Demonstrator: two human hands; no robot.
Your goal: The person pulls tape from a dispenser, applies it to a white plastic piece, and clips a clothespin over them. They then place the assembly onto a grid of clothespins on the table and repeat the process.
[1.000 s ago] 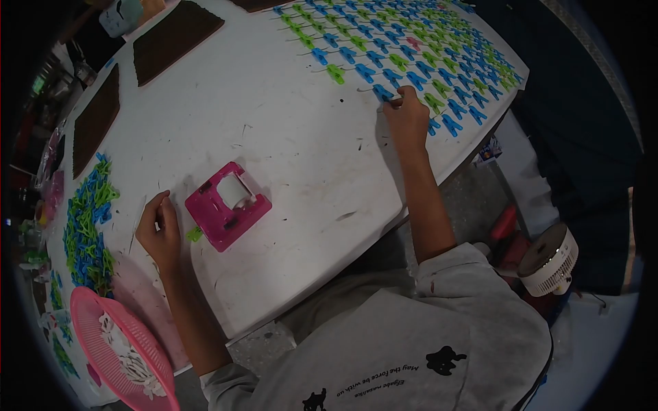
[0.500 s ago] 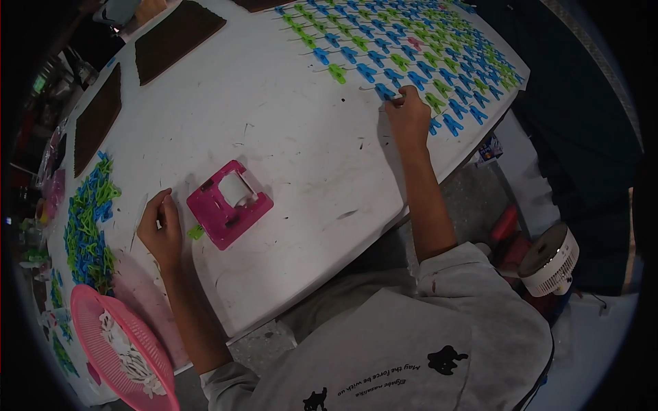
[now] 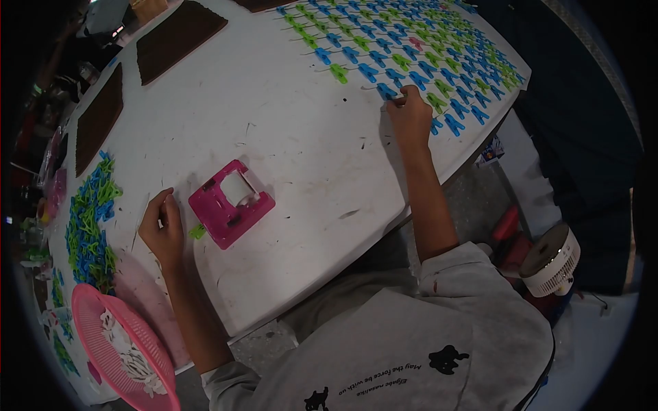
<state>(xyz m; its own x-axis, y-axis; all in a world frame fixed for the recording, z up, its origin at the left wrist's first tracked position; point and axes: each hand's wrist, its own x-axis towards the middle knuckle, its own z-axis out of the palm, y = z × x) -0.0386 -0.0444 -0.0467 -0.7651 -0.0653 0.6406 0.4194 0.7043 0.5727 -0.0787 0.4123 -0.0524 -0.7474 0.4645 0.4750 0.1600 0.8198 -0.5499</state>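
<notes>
My right hand (image 3: pixel 411 120) is at the near edge of the rows of clips, its thumb and fingers closed on the end of a blue clip (image 3: pixel 386 91). That clip lies on the table with a thin pale strip sticking out on its left. On the left side, my left hand (image 3: pixel 163 222) hovers by the pink tape dispenser (image 3: pixel 218 218), fingers curled together; whatever they hold, if anything, is hidden. A white roll (image 3: pixel 238 189) sits in the dispenser. A green clip (image 3: pixel 198 231) lies between the dispenser and that hand.
Rows of blue and green clips (image 3: pixel 401 61) cover the far right of the white table (image 3: pixel 308 157). Loose clips (image 3: pixel 89 219) are heaped at left, above a pink basket (image 3: pixel 154 342) with white pieces. Dark mats (image 3: pixel 178 41) lie at the back. A white fan (image 3: pixel 552 260) stands right.
Both hands hold nearly the same positions. The whole view has shifted very slightly; no clip has visibly moved on the table.
</notes>
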